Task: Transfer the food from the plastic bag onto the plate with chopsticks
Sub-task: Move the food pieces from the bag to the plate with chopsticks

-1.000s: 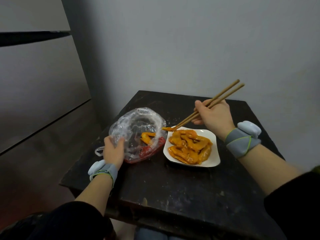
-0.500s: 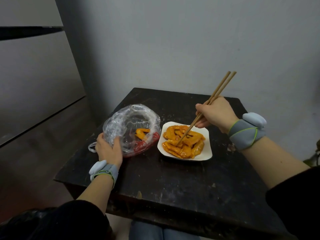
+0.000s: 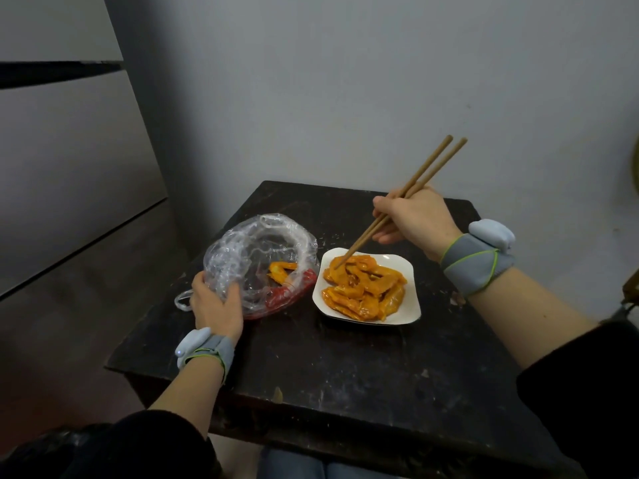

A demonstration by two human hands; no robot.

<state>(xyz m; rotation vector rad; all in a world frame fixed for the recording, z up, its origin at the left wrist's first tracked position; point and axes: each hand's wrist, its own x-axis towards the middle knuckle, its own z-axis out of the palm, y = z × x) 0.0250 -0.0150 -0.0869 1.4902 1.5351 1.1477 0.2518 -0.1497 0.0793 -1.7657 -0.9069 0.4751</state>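
- The left hand (image 3: 216,305) is nearest, fingers and thumb curled round the near rim of the crumpled clear plastic bag (image 3: 242,250), pinning it to the scuffed black wooden table (image 3: 345,368)
- Inside the bag one orange, sauce-coated piece of food (image 3: 281,271) lies near the right wall; it looks light, soft and slippery, so a pinch across its thicker middle seems the safest hold
- Just beside the bag, the white square plate (image 3: 411,305) carries a heap of similar orange pieces (image 3: 363,285)
- Farthest, the right hand (image 3: 411,216) grasps the brown wooden chopsticks (image 3: 359,242), tips together on the heap's far-left edge; whether they pinch anything I cannot tell
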